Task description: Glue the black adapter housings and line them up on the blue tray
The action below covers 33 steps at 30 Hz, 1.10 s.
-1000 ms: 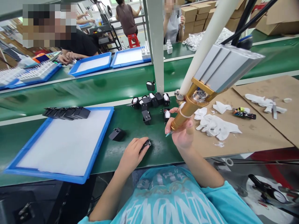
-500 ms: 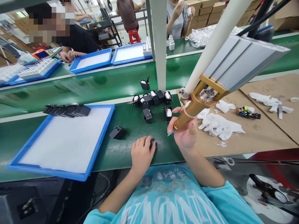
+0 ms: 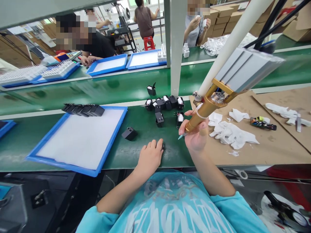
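Note:
My right hand [image 3: 196, 137] is wrapped around a gold-coloured glue dispenser [image 3: 201, 115], whose thin teal nozzle [image 3: 180, 137] points down left over the green bench. Low on the bench, my left hand [image 3: 151, 154] is closed over a small black part [image 3: 163, 146]; most of it is hidden under the fingers. Left of that hand lies a black plug adapter housing [image 3: 129, 133]. Beyond my hands is a cluster of black adapter housings [image 3: 160, 103], some with white parts inside. One open housing [image 3: 179, 118] sits just behind the nozzle.
A blue-rimmed tray [image 3: 110, 139] lined with white stands left, with a row of black housings [image 3: 84, 110] along its far edge. White gloves [image 3: 233, 134] lie on cardboard [image 3: 243, 155] at right. A metal post [image 3: 175, 48] rises ahead. Co-workers sit across the bench.
The view has shifted, so the bench things appear a little to the right. My left fingers have straightened somewhat over the black part. My right hand keeps its hold on the dispenser.

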Motion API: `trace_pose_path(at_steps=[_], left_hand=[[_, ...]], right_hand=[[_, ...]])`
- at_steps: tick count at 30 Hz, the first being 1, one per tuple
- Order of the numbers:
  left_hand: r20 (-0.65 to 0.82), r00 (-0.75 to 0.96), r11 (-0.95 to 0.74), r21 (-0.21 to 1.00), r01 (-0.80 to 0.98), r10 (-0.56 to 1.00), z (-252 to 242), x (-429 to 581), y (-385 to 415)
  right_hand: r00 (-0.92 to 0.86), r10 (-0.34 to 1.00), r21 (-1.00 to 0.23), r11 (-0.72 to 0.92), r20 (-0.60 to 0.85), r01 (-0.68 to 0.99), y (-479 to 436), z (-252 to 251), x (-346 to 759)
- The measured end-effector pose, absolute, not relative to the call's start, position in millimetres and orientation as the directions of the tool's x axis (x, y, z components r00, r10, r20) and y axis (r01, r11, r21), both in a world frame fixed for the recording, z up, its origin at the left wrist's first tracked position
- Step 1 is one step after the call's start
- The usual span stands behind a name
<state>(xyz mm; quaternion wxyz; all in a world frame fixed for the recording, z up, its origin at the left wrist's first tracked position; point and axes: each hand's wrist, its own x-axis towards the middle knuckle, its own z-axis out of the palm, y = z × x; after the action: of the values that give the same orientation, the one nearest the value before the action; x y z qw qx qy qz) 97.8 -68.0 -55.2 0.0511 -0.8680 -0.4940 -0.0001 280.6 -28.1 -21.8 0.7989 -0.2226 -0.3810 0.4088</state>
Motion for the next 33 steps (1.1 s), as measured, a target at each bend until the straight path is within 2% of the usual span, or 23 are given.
trace_pose_path(at_steps=[4,8,11,13,18,20,21,22,23,25,27,30,33], left_hand=[[0.139,0.512,-0.506,-0.079,0.859,0.848,-55.9,86.6,-55.8],[0.325,0.391,-0.377,-0.109,0.920,0.861,-59.4,55.1,-33.2],[0.422,0.327,-0.333,-0.063,0.941,0.845,-62.8,28.6,-20.4],[0.404,0.293,-0.336,0.038,0.941,0.867,-65.1,13.6,-14.0],[0.185,0.214,-0.274,0.427,0.862,0.959,-67.2,-10.9,1.0],[0.137,0.132,-0.190,0.660,0.727,0.982,-62.8,-15.1,4.4],[0.092,0.084,-0.123,0.799,0.589,0.992,-59.0,-15.8,4.7],[0.025,0.048,-0.042,0.917,0.396,0.999,-54.2,-15.8,3.9],[-0.054,0.038,0.046,0.985,0.168,0.998,-48.7,-15.2,2.2],[-0.172,0.087,0.189,0.948,-0.255,0.981,-37.4,-12.8,-2.8],[-0.204,0.161,0.258,0.823,-0.506,0.966,-28.0,-10.3,-7.8],[-0.195,0.221,0.293,0.706,-0.645,0.956,-21.3,-8.8,-11.5],[-0.176,0.237,0.292,0.677,-0.675,0.955,-20.8,-9.4,-12.0]], right_hand=[[0.372,0.825,-0.667,0.564,0.426,-0.486,-26.4,-24.9,282.2],[0.368,0.827,-0.668,0.561,0.425,-0.490,-25.8,-26.6,283.9],[0.358,0.833,-0.674,0.552,0.422,-0.491,-26.2,-27.2,285.0],[0.355,0.832,-0.673,0.553,0.426,-0.490,-26.6,-27.7,285.4],[0.386,0.814,-0.668,0.578,0.435,-0.469,-27.8,-27.7,286.5],[0.397,0.811,-0.675,0.580,0.429,-0.456,-28.2,-27.1,287.7],[0.402,0.812,-0.680,0.578,0.424,-0.450,-28.4,-26.7,288.5],[0.407,0.812,-0.686,0.576,0.418,-0.445,-28.7,-26.5,289.3],[0.414,0.813,-0.691,0.573,0.410,-0.441,-29.0,-26.3,290.1],[0.430,0.810,-0.701,0.572,0.399,-0.425,-29.6,-26.2,291.4],[0.451,0.800,-0.707,0.579,0.396,-0.406,-30.1,-26.3,292.3],[0.467,0.792,-0.719,0.582,0.393,-0.380,-30.4,-25.9,292.9],[0.476,0.789,-0.737,0.576,0.389,-0.354,-29.9,-25.0,292.9]])
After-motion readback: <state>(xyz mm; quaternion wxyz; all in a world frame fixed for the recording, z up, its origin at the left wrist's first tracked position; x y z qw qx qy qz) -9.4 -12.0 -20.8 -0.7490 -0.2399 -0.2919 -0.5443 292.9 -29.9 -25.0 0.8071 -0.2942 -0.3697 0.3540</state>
